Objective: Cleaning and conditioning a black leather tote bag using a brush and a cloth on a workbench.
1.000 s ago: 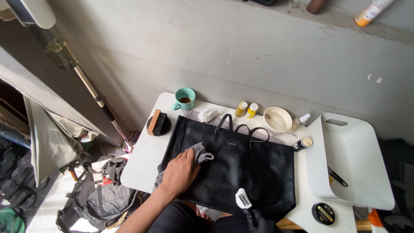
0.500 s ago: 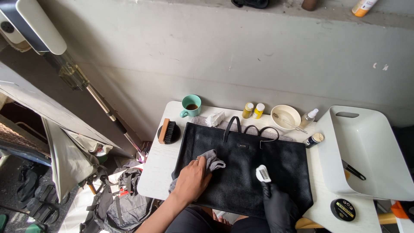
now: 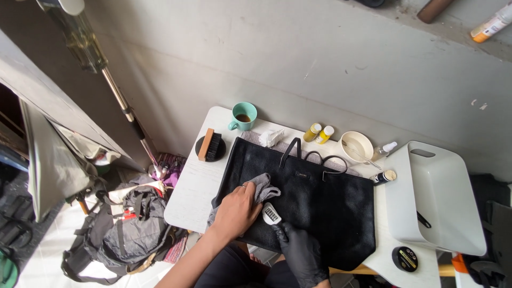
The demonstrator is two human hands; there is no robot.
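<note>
One black suede tote bag lay flat across the small white table, handles toward the wall. On the bag's near left corner the bare left hand pressed one grey cloth, fingers spread flat over it. Just right of the cloth, the black-gloved right hand gripped one small white brush, fingers closed around it, bristles on the bag. Half a second earlier that brush sat farther right on the bag; it had moved up beside the cloth. Beyond the bag stood one teal mug, one wooden brush, two yellow bottles and one white bowl. Right of the bag sat one white tub.
</note>
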